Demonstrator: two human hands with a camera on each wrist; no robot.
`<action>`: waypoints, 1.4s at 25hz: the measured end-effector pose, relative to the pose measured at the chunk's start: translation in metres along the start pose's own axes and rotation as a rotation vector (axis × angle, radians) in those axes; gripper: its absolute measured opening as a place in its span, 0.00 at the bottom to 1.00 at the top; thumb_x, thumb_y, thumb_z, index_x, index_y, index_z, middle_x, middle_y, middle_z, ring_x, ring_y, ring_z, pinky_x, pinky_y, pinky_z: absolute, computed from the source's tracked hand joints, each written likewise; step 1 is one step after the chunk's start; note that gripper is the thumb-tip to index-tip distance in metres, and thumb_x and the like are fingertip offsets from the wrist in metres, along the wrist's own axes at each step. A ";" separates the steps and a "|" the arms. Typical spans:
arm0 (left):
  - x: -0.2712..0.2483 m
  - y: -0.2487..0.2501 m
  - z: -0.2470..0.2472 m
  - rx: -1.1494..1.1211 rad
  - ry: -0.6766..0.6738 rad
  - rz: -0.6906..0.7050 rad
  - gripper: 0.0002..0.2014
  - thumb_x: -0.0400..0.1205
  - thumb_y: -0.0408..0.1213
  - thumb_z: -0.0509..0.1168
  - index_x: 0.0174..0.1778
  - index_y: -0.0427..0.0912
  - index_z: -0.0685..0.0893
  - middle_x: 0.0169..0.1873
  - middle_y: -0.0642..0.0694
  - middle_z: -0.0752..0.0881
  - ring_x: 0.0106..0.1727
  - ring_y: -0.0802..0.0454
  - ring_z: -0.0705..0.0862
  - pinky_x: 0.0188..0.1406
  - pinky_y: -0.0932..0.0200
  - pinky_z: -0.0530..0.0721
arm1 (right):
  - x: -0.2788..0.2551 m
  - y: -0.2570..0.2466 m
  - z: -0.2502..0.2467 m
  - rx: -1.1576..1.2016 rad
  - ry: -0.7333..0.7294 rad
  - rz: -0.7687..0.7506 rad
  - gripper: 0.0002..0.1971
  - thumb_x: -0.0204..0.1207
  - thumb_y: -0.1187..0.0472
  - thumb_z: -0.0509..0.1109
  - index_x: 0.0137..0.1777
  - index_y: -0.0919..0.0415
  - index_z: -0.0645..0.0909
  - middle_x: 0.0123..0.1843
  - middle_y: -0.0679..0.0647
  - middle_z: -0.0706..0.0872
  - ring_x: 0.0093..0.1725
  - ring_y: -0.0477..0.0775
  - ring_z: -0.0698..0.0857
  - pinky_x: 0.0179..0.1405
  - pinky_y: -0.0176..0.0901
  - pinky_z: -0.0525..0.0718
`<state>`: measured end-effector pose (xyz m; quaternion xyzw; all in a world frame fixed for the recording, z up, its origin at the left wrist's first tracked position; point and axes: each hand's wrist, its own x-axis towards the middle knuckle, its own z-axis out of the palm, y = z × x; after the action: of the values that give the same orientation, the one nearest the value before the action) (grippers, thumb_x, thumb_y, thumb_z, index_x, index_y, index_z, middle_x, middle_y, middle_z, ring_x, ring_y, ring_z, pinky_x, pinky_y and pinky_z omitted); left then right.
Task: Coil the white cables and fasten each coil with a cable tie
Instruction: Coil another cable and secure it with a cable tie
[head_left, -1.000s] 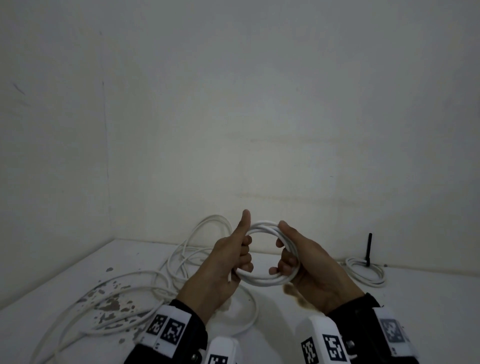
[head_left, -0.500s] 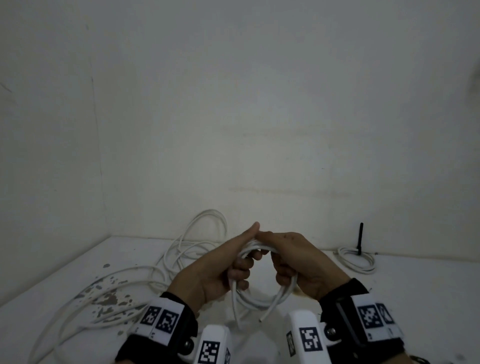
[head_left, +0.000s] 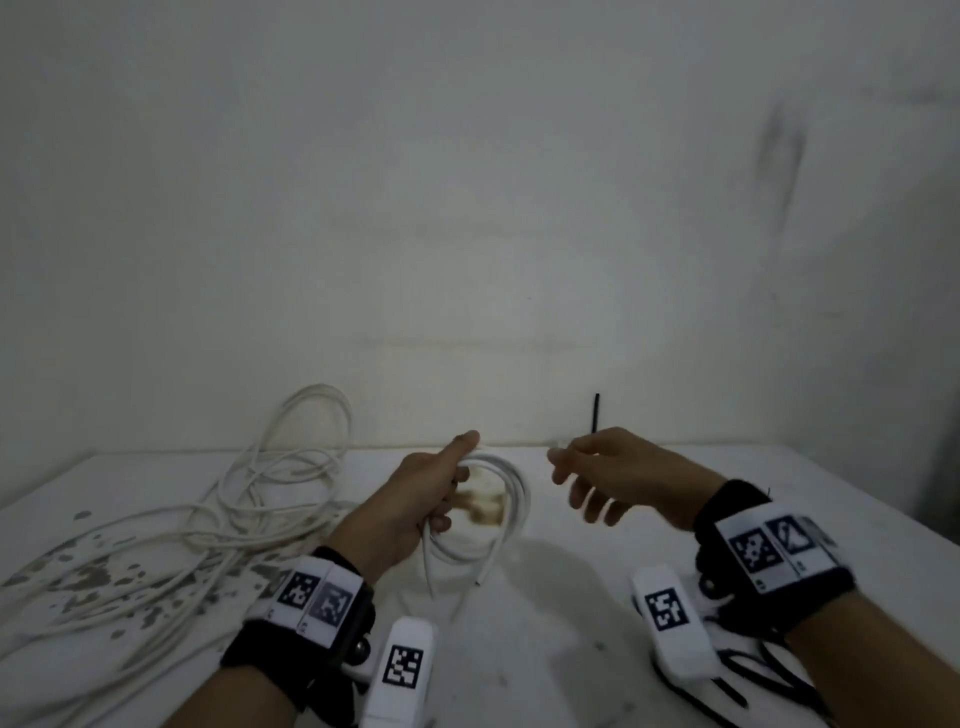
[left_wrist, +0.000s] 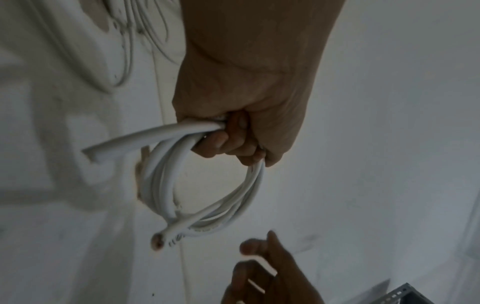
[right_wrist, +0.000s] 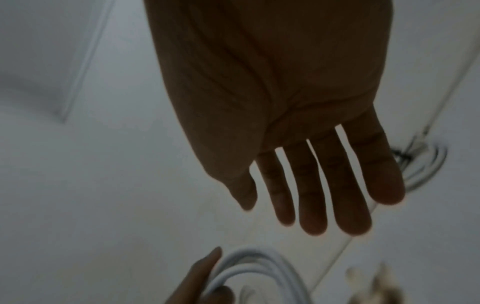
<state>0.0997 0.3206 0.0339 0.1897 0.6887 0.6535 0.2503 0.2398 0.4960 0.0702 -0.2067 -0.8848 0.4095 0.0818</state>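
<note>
My left hand (head_left: 439, 493) grips a small coil of white cable (head_left: 511, 499) just above the white table, thumb stretched along its top. In the left wrist view the fingers curl round the bundled strands of the coil (left_wrist: 166, 185), and two cut ends stick out. My right hand (head_left: 582, 483) hovers to the right of the coil, apart from it, fingers straight and spread with nothing in them (right_wrist: 311, 195). Behind it a black cable tie (head_left: 596, 413) stands up. In the right wrist view a second white coil (right_wrist: 426, 164) with a black tie lies beyond the fingertips.
A loose tangle of long white cables (head_left: 260, 493) covers the table's left side and leans on the back wall. The table top (head_left: 571, 639) has chipped grey patches at the left and a brown stain under the coil. Walls close the back and left.
My right hand has let go of the coil and moved away to the right, opening out. My left hand alone keeps the coil and has lowered it toward the table.
</note>
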 end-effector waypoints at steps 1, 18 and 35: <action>0.000 0.000 0.009 -0.030 -0.010 -0.007 0.23 0.80 0.57 0.68 0.29 0.44 0.74 0.17 0.54 0.62 0.17 0.55 0.60 0.19 0.62 0.62 | -0.011 0.012 -0.014 -0.134 -0.035 0.030 0.20 0.84 0.42 0.64 0.47 0.59 0.87 0.37 0.54 0.89 0.32 0.51 0.86 0.31 0.42 0.83; 0.003 -0.002 0.069 -0.760 -0.020 -0.111 0.23 0.82 0.52 0.65 0.25 0.48 0.65 0.14 0.54 0.56 0.12 0.57 0.54 0.13 0.67 0.58 | -0.051 0.021 0.033 0.646 -0.053 0.114 0.22 0.87 0.45 0.61 0.46 0.65 0.81 0.41 0.63 0.87 0.38 0.64 0.89 0.43 0.62 0.90; 0.006 0.007 -0.036 -1.242 0.204 0.129 0.21 0.84 0.52 0.58 0.27 0.47 0.66 0.15 0.52 0.61 0.15 0.56 0.61 0.29 0.60 0.72 | 0.001 -0.116 0.159 1.163 0.163 0.143 0.18 0.88 0.51 0.59 0.51 0.65 0.84 0.47 0.58 0.91 0.44 0.55 0.88 0.50 0.51 0.84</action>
<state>0.0729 0.2960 0.0409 -0.0131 0.1883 0.9599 0.2072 0.1543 0.3189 0.0546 -0.2180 -0.4897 0.8146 0.2215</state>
